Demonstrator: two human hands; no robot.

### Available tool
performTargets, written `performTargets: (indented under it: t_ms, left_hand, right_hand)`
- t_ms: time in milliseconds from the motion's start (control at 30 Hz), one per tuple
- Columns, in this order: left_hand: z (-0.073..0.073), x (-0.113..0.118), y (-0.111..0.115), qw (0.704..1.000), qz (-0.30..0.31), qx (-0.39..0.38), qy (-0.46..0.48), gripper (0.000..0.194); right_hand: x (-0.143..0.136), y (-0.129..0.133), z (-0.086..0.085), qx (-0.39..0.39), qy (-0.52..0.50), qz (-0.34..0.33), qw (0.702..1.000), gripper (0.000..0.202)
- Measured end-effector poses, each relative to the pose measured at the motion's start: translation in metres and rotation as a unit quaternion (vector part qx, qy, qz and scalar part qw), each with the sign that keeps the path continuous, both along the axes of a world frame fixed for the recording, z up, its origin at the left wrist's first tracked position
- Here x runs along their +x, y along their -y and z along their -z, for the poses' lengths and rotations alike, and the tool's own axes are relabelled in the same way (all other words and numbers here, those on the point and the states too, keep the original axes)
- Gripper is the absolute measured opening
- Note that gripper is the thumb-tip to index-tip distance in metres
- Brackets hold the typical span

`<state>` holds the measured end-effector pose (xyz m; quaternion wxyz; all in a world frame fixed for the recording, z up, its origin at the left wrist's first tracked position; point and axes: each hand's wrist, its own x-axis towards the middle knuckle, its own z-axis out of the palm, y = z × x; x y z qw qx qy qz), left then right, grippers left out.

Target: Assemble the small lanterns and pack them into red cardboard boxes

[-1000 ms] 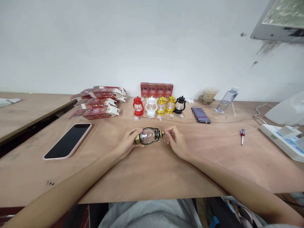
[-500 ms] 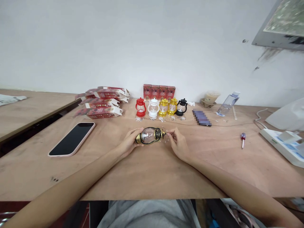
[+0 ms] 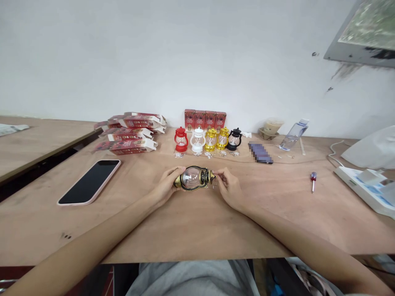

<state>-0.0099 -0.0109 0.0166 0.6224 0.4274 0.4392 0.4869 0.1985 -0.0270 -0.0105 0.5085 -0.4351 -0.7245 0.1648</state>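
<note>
Within left hand [image 3: 168, 181], lantern [image 3: 191, 178], sideways

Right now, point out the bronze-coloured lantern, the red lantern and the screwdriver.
Bronze-coloured lantern [image 3: 191, 178]: head view, on its clear globe.
Red lantern [image 3: 181, 141]: head view, on its clear globe.
Screwdriver [image 3: 313, 178]: head view, on its handle.

On my feed: lantern [image 3: 191, 178], frame metallic-looking, patchy sheen; body clear, glossy, plastic or glass I can't tell. Counter [image 3: 197, 230] smooth matt wood. Piled boxes [image 3: 129, 145] printed card. Near phone [image 3: 91, 183] glossy-screened. Bottle [image 3: 293, 135] clear plastic.
</note>
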Motion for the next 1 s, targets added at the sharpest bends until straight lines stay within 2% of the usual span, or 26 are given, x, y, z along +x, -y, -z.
performTargets:
  t_ms: [267,833,1000]
  left_hand:
    - [0.0,-0.001,-0.002,1.0,-0.003,-0.005,0.001,0.033]
    - [0.003,-0.005,-0.005,1.0,-0.004,-0.006,0.001,0.035]
    - [0.0,-0.008,-0.009,0.999,-0.013,0.043,-0.014,0.033]
  right_hand:
    - [0.002,-0.002,0.002,-0.017,0.004,0.008,1.0,0.013]
    - [0.0,-0.002,-0.003,-0.019,0.041,0.002,0.999,0.011]
    - [0.002,-0.006,-0.009,-0.016,0.077,-0.005,0.997,0.012]
